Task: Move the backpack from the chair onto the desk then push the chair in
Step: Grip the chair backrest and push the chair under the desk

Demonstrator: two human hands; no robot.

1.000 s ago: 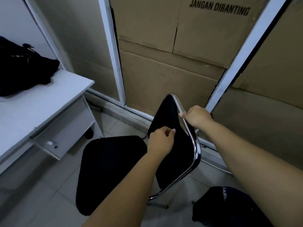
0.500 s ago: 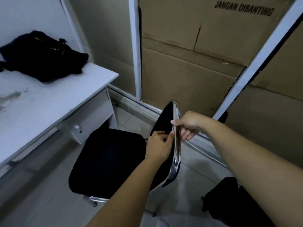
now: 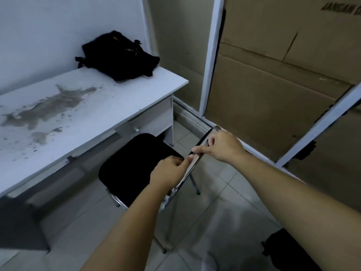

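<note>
Cardboard sheets (image 3: 273,90) line the far wall behind a white frame, and pale tiles cover the floor beneath me. On the left, the stained white desk (image 3: 93,106) carries the black backpack (image 3: 119,55) at its far right corner. My left hand (image 3: 170,173) and right hand (image 3: 222,147) are both closed on the chrome rim of the black chair (image 3: 134,165), whose seat sits just beside the desk's near edge, below the drawer.

I have both bare forearms reaching up from the bottom of the frame toward the centre. My left hand (image 3: 169,173) is curled closed, thumb pointing up and right. My right hand (image 3: 222,146), slightly higher, is folded over with knuckles up and fingers (image 3: 199,149) pinched leftward.
</note>
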